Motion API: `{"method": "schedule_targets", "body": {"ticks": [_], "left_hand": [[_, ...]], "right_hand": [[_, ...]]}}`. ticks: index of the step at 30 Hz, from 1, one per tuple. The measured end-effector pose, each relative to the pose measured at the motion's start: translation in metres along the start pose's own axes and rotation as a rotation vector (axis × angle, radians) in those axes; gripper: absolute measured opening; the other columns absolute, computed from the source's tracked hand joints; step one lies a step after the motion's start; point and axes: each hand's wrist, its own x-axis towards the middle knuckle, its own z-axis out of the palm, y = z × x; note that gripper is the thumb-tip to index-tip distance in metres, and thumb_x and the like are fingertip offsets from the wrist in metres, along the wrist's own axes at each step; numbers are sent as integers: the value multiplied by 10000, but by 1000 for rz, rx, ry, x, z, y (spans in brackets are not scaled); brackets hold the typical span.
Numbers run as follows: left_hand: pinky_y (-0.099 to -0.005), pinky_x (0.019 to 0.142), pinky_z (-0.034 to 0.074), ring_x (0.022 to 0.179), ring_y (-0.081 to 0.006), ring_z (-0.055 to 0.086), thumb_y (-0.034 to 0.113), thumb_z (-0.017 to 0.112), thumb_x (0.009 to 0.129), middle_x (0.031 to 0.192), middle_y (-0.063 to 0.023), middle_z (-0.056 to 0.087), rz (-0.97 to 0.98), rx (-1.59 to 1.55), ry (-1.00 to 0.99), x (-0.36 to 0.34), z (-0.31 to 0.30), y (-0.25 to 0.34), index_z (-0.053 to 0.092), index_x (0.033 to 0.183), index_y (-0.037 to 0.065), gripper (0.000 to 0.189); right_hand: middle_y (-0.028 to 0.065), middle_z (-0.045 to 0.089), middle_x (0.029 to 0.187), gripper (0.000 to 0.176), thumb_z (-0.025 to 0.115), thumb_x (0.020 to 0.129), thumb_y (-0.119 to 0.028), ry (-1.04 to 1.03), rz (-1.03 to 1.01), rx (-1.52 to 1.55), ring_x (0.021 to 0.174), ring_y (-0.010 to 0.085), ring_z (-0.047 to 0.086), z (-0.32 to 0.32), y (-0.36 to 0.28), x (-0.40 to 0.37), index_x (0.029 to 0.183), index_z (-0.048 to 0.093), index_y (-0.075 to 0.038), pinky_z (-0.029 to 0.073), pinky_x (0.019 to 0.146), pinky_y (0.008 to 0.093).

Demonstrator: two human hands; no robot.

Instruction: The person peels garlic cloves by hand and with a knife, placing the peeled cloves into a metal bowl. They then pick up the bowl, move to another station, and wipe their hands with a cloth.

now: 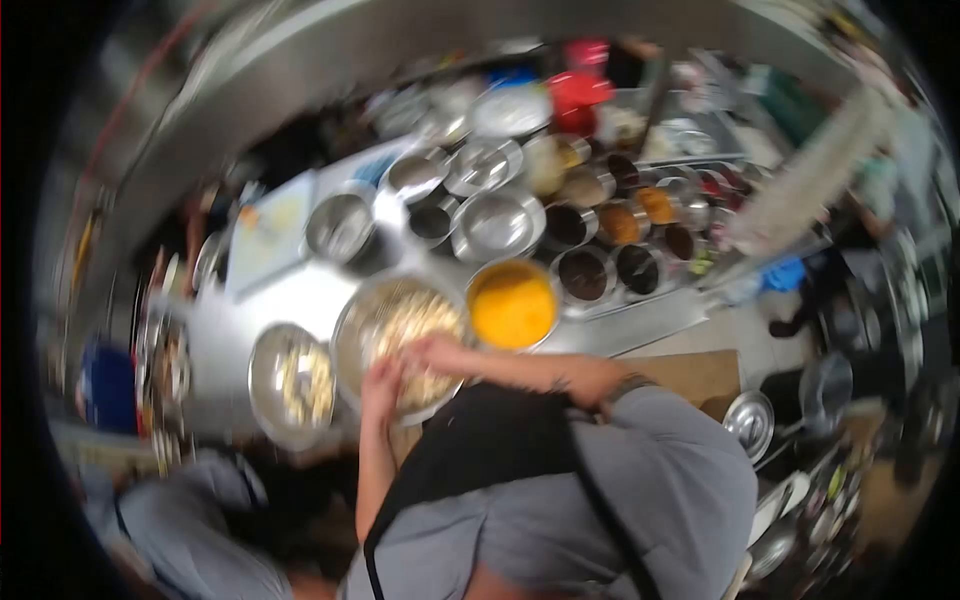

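Note:
Pale, chunky food pieces (408, 318) fill a large steel bowl (352, 322) at the front of the counter. My left hand (384, 388) and my right hand (440, 354) are close together over this bowl, fingers drawn in. Blur hides what is between them, if anything. To the left stands a smaller steel bowl (266, 372) with more pale pieces (307, 385). A bowl of bright yellow-orange liquid (512, 305) is just right of the large bowl.
Behind are empty steel bowls (498, 223) and a pale cutting board (268, 235). Several containers of sauces and seasonings (584, 275) stand at the right, near a red container (578, 100). Another person's grey-clothed leg (200, 525) is at lower left.

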Motion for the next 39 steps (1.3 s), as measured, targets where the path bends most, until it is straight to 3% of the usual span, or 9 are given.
{"method": "schedule_targets", "body": {"ticks": [3,5,11,12,15,18,27,33,39], "left_hand": [[-201,479,324,532,-35,416,157,603,942,715,26,592,124,-76,-80,5,-10,-1,609,1155,3,263],[-195,489,329,557,-27,429,132,605,935,811,9,646,117,-76,-49,4,-14,2,576,1210,-8,311],[-180,526,361,599,-13,463,90,617,919,860,3,665,203,-103,28,2,-14,-2,622,1149,-6,250],[-210,601,434,687,-46,540,87,635,890,834,-14,657,214,-148,19,-8,-12,12,647,1071,-18,210],[-215,628,443,705,-54,553,84,637,881,831,-14,661,214,-144,-18,-15,-16,14,655,1063,-10,205],[-196,560,389,630,-28,492,46,617,891,779,19,628,196,-72,13,-23,-17,23,658,1052,-4,173],[-278,687,482,753,-107,611,47,629,851,818,-74,688,310,21,-9,-26,-10,20,669,1003,-24,172],[-291,688,488,749,-131,630,59,653,848,810,-98,691,193,186,52,-36,2,26,660,992,-37,173],[-289,631,476,711,-127,615,137,687,848,752,-95,670,226,355,165,-31,2,6,658,926,-37,193]], "right_hand": [[8,587,688,249,548,956,-236,56,106,2,493,75,471,1,8,7,1124,678,-107,391,436,259],[5,586,689,298,544,974,-237,78,8,42,497,66,468,2,-3,-5,1189,650,-59,401,454,230],[77,694,880,338,565,955,-134,-64,-432,-215,818,80,628,9,-32,-15,1270,587,-11,503,725,228],[139,709,991,340,578,934,-110,-111,-429,-220,926,156,669,12,-47,-23,1263,592,-26,511,806,269],[177,696,1020,345,595,906,-89,-88,-661,-455,915,236,684,12,-46,-18,1249,604,-52,515,801,297],[202,677,1035,349,604,888,-81,-79,-650,-577,897,296,680,11,-48,-24,1237,612,-71,518,793,316],[147,706,920,334,615,895,-67,-204,-529,-421,839,158,681,5,-43,-27,1227,604,-29,517,748,289],[114,706,880,163,607,916,-80,-241,-360,-430,842,134,670,0,-42,-27,1047,608,17,511,750,280],[59,680,859,124,608,923,-86,-279,-333,-58,852,108,650,6,-7,-12,999,620,12,514,707,252]]}}
